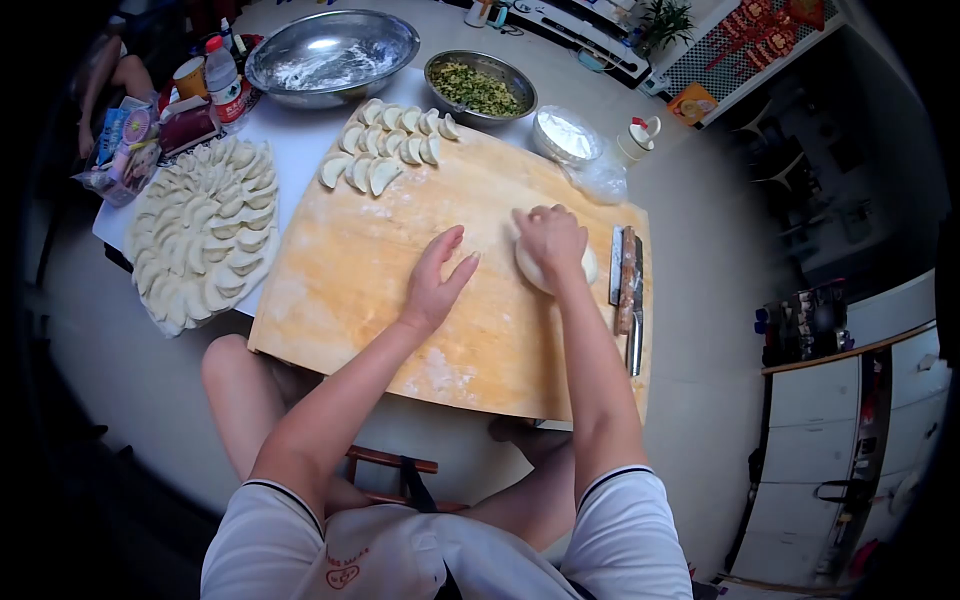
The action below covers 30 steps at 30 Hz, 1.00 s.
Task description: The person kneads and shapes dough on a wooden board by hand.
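My left hand (437,285) hovers over the middle of the wooden board (330,270), fingers extended and thumb apart, holding nothing. To its right, my right hand (553,240) is over a smooth, pale lump of dough (588,265) and hides much of it. The right fingers are curled together, tips slightly blurred at the dough's far left edge; I cannot tell what is in them. Rows of folded dumplings (383,175) lie at the board's far left corner. Loose flour (440,375) dusts the near edge.
A cleaver-like knife (636,300) and a rolling pin (626,280) lie along the board's right edge. Many dumplings cover a tray (172,328) at left. Behind stand a large metal basin (265,85), a bowl of chopped green filling (480,90), a flour bowl (567,135) and a bottle (222,80).
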{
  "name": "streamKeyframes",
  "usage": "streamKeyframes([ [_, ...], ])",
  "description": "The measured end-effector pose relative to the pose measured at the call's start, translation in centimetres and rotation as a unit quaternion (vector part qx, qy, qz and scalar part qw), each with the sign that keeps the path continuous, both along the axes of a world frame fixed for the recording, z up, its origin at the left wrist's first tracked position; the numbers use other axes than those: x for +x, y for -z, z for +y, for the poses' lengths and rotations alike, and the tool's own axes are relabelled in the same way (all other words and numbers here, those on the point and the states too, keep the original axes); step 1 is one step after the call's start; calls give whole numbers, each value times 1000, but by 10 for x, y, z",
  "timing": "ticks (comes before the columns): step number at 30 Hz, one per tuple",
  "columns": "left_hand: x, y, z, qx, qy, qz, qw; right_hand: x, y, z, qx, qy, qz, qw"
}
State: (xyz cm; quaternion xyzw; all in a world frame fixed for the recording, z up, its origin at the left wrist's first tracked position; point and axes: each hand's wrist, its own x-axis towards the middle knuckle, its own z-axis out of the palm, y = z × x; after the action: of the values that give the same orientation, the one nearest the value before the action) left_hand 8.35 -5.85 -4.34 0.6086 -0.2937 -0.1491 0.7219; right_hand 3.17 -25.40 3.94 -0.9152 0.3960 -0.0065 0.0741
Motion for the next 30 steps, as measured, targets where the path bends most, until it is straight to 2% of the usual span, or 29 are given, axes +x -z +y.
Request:
streamKeyframes([
  [1,1,0,0,0,0,-1,1000,5,1,-11,26,25,-27,999],
  [4,3,4,-1,-11,-2,5,1000,8,4,-43,46,146,-1,988],
  [7,3,9,-4,-19,-18,-5,1000,-14,17,-80,129,79,31,988],
  [8,3,9,-5,-17,-24,-14,999,-25,17,-90,224,54,16,973],
  [11,3,10,-6,-9,-37,-37,999,-73,-6,-44,172,3,22,985],
  [13,2,9,-6,1,-42,-51,998,-97,-17,-21,224,9,20,974],
  [14,2,8,-6,1,-42,-49,998,-103,-16,2,231,83,-58,968],
  [16,1,8,-6,6,-36,-49,998,-120,-6,13,369,127,-140,910],
  [19,3,14,-9,19,-45,-70,996,-134,-9,47,554,147,-228,787],
  [20,3,13,-8,13,-41,-63,997,-132,-33,73,496,145,-178,837],
  [23,3,9,-5,5,-35,-44,998,-139,-39,60,269,128,-110,948],
  [24,2,8,-5,5,-37,-39,999,-138,-43,50,94,115,-44,988],
  [25,1,7,-5,7,-36,-34,999,-133,-39,45,-40,37,-107,993],
  [26,0,7,-4,4,-34,-33,999,-128,-29,40,-171,-40,-168,970],
  [27,0,8,-5,1,-32,-32,999,-122,-15,33,-297,-115,-225,921],
  [30,2,9,-6,-2,-17,-19,1000,-86,42,26,-182,-180,-228,939],
])
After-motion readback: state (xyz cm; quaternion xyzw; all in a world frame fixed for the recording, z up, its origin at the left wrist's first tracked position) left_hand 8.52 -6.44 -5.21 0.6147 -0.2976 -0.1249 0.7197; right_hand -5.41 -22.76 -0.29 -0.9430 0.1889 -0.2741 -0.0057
